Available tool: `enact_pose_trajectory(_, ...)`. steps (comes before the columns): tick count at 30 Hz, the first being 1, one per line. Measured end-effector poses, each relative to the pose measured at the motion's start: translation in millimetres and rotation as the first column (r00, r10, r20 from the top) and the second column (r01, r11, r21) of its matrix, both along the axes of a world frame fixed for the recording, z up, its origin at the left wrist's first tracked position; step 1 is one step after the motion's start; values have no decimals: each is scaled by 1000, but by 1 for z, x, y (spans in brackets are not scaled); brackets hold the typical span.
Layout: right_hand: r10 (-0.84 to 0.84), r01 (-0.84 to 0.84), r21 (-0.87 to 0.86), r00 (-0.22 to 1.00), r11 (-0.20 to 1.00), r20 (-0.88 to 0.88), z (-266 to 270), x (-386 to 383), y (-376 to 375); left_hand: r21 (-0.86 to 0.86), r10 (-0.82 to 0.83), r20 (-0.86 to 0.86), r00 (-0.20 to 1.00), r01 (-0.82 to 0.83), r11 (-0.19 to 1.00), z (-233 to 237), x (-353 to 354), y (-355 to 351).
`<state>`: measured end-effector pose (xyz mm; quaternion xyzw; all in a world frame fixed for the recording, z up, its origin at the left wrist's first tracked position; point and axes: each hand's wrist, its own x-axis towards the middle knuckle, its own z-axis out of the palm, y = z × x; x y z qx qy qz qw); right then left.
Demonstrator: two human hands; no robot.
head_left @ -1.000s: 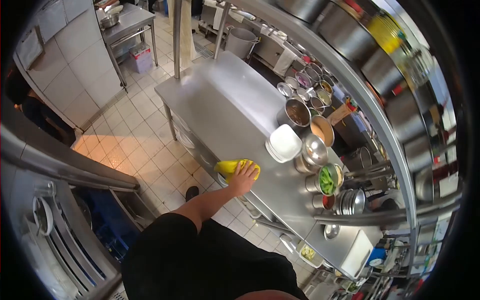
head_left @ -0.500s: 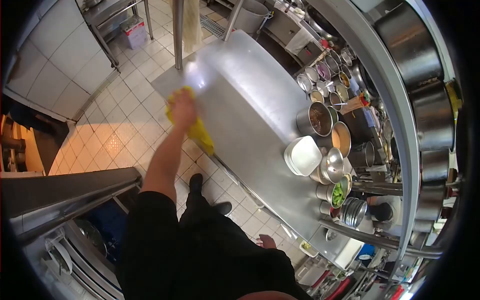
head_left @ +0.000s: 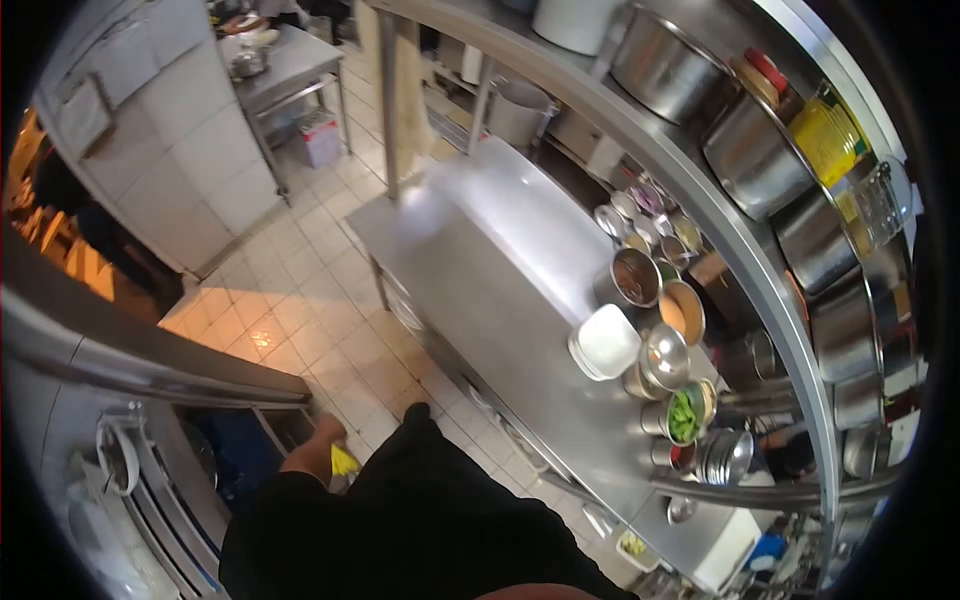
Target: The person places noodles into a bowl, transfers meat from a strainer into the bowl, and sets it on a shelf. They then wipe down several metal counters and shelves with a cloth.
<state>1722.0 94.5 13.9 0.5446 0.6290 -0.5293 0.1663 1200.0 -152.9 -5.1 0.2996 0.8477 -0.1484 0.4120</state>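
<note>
Low at my left side, away from the table, my left hand (head_left: 326, 438) is closed on a yellow cloth (head_left: 343, 461). Only a small part of the cloth shows below the hand; my dark clothing hides the rest. The long stainless steel table (head_left: 450, 290) stands to the right, with its near edge apart from the hand. My right hand is out of view.
White dishes (head_left: 608, 342) are stacked on the table beside a pot of dark sauce (head_left: 635, 278), an orange-filled pot (head_left: 682, 312) and a container of green vegetables (head_left: 685, 415). An overhead shelf (head_left: 640, 110) carries large metal pots. A counter edge (head_left: 150, 365) runs along the left.
My left hand has come off the tabletop with the yellow cloth and dropped back to my side. My right hand has left the view. The camera view has shifted, showing more overhead shelf.
</note>
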Motion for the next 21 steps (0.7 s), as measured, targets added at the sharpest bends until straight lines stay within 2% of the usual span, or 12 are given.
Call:
enact_pose_trajectory(1,31,-31,0,999,1000,-20,4,-16,7,32,59,315,947,-73,997,-101,-2,-53)
enact_pose_trajectory(2,56,-56,1,998,998,-42,8,-31,14,469,-220,534,816,-70,880,-99,14,-91)
enact_pose_trajectory(3,81,-81,6,995,997,-57,9,-44,19,124,71,454,888,-142,982,-81,45,-104)
enact_pose_trajectory(4,111,-110,18,991,994,-71,9,-57,25,-75,241,342,908,-229,970,-57,60,-102)
enact_pose_trajectory(5,145,-143,30,986,989,-85,9,-73,30,-115,300,290,909,-278,954,-31,63,-98)
enact_pose_trajectory(8,260,-251,83,959,964,-115,6,-126,46,-96,385,194,902,-373,923,-5,41,-87)
enact_pose_trajectory(12,480,-451,202,867,869,-133,-2,-208,64,44,487,27,873,-488,872,17,-53,-68)
enact_pose_trajectory(14,708,-615,386,686,688,-168,-6,-259,71,122,502,-54,863,-494,861,38,-121,-56)
enact_pose_trajectory(16,927,-695,621,338,362,-163,5,-316,73,160,460,-57,886,-447,880,58,-191,-50)
enact_pose_trajectory(18,708,-656,279,689,701,-156,40,-401,60,428,596,-131,792,-497,755,45,-247,-54)
enact_pose_trajectory(19,557,-548,104,826,830,-88,57,-445,53,467,674,-113,730,-559,685,58,-275,-50)
enact_pose_trajectory(21,517,-513,68,852,856,-76,48,-511,54,554,751,-57,658,-605,572,76,-324,-43)
